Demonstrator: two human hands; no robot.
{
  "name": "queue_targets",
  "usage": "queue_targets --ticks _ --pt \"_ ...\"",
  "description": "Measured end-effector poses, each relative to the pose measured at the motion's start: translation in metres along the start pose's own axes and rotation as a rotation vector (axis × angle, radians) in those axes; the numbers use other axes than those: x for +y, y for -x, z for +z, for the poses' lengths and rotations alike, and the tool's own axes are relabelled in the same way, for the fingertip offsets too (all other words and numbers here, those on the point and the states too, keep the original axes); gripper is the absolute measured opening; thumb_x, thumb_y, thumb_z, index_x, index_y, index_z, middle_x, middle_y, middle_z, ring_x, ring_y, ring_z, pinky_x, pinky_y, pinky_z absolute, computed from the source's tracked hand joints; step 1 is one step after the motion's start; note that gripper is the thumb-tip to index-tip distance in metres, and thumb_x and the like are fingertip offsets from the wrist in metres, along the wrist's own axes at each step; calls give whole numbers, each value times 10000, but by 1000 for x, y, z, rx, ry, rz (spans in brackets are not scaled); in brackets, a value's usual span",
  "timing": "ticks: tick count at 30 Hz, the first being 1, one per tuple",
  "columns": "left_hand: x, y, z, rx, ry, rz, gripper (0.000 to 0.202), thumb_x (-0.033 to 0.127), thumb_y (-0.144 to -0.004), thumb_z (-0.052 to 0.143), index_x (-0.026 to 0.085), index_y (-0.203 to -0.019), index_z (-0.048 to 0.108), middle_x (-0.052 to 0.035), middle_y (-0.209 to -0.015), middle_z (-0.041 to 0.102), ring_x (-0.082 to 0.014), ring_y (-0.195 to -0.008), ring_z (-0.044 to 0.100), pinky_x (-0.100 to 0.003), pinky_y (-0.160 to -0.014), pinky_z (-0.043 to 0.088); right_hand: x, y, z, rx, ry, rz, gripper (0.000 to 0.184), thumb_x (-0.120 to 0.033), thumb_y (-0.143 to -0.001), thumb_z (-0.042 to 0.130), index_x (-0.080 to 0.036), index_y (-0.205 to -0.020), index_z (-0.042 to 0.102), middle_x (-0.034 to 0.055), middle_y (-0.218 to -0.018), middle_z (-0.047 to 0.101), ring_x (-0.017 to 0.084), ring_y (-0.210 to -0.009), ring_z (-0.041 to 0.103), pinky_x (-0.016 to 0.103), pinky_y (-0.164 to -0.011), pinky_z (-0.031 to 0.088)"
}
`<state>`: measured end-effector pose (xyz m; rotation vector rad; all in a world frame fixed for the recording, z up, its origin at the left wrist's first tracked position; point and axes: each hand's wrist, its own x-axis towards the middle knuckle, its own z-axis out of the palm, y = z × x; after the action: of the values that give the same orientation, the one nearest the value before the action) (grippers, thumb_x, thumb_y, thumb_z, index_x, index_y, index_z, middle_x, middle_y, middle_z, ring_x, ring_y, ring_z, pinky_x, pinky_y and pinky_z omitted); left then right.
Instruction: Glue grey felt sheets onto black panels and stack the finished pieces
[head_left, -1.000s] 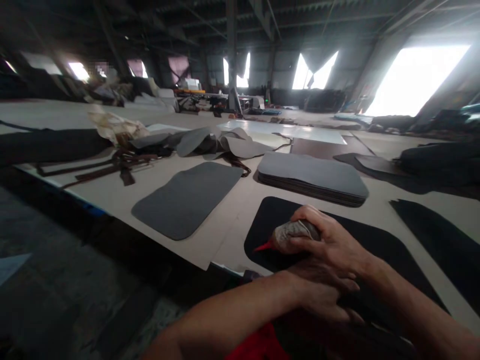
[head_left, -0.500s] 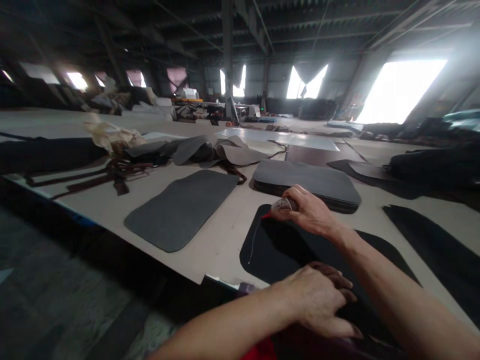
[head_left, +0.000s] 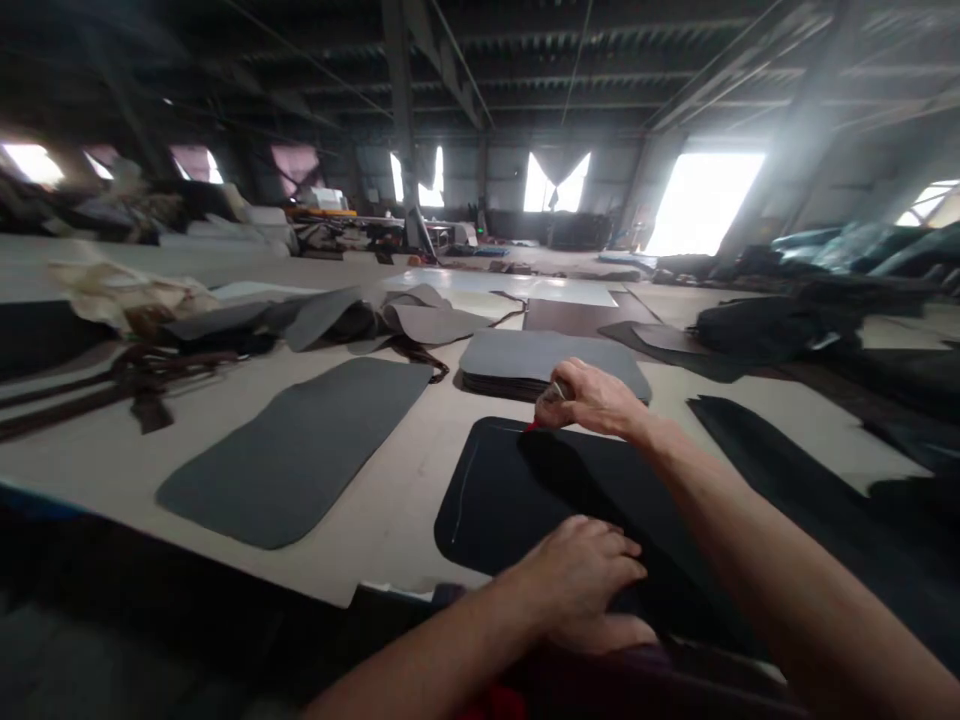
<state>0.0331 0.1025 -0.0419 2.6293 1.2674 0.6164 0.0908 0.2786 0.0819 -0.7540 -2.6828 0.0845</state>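
Black and flat, the sheet (head_left: 491, 505) lies on the table (head_left: 405, 490) right in front of the worker, a thin pale line (head_left: 463, 485) running just inside its left edge and round the far corner. It looks thin and pliant to me, light enough to skid, so a flat palm near the close edge seems the sensible hold. The small bottle (head_left: 550, 408) over its far edge, just short of the stack of grey panels (head_left: 555, 352), looks light and squeezable — best gripped round the body, clear of the red tip (head_left: 532, 426).

That is how the right hand (head_left: 592, 395) has it: fingers curled closed about the body, tip angled down, arm stretched well forward. The left hand (head_left: 589, 580) is palm down on the near part of the sheet, fingers loosely spread and grasping nothing I can see — how hard it presses, I cannot tell.
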Motion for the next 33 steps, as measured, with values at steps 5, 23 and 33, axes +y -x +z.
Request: queue_targets --ticks 5,23,33 --pt "2 1 -4 19 58 -23 548 578 -902 606 169 -1266 623 -85 -1384 586 -265 -1325 484 -431 -1147 317 42 34 -23 -21 58 125 232 -366 -779 614 -213 -934 533 14 -920 549 159 -745 495 289 -618 293" --pt "10 -4 -12 -48 61 -131 501 444 -854 700 204 -1288 628 -54 -1424 560 -255 -1366 451 -461 -1196 298 138 167 -74 42 85 475 235 -373 -761 594 -209 -929 579 45 -923 607 187 -754 547 302 -618 343" --pt "6 -4 -7 -53 12 -130 483 437 -878 671 227 -1309 609 -62 -1450 535 -256 -1370 444 -475 -1195 310 99 235 -93 -9 -47 542 314 -440 -758 695 -246 -979 584 2 -917 640 199 -803 583 289 -647 379"
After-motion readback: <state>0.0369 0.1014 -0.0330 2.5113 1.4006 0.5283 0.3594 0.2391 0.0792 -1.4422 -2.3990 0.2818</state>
